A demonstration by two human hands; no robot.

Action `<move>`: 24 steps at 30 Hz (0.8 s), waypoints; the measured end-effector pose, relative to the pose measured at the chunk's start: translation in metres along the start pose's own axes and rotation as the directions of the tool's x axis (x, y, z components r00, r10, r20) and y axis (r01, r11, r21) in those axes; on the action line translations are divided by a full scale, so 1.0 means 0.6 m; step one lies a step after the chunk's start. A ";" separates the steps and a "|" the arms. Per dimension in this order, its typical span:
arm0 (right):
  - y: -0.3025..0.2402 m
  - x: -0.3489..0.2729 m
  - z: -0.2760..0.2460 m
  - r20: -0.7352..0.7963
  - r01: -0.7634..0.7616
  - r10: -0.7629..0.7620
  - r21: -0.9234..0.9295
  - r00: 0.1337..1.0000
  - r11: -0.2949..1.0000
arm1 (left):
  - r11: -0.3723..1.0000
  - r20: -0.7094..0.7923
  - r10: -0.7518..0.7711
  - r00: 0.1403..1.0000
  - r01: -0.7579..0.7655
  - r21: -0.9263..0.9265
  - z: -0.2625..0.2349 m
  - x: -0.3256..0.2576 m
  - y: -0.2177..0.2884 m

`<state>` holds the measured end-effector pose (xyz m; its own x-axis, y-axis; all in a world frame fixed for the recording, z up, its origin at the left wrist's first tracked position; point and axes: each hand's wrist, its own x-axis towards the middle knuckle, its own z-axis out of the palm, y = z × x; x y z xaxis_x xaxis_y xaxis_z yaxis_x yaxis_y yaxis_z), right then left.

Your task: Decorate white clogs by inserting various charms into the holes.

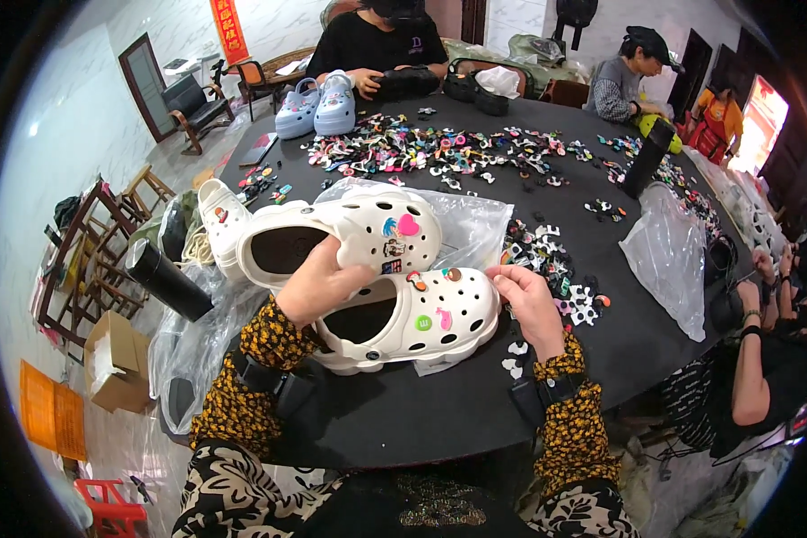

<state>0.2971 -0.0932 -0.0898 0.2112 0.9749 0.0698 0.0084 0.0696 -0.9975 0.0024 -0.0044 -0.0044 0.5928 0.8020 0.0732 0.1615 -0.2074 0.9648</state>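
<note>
Where our left hand [321, 289] is: fingers clamped on white clogs [426, 307].
Our right hand [534, 308]: bent fingers at one clog's toe [481, 291]; we can't tell their grip.
Clogs: over our black worktop [403, 408].

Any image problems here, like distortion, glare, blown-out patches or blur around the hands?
Head view: the fisheye lens bows the black table's edge and darkens the corners; head view: the bright opening at right is partly washed out; head view: the clear bag shows pale glare; head view: left hand, right hand and white clogs look fairly sharp.
</note>
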 end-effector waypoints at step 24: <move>-0.026 -0.010 0.006 0.140 -0.001 0.004 -0.015 0.990 1.000 | 0.996 0.018 -0.073 0.997 0.074 -0.049 0.031 -0.014 0.010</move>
<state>0.2923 -0.0994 -0.0745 0.0722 0.9952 0.0665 0.0232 0.0649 -0.9976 0.0133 -0.0228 -0.0037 0.5937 0.8047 -0.0019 0.1660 -0.1202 0.9788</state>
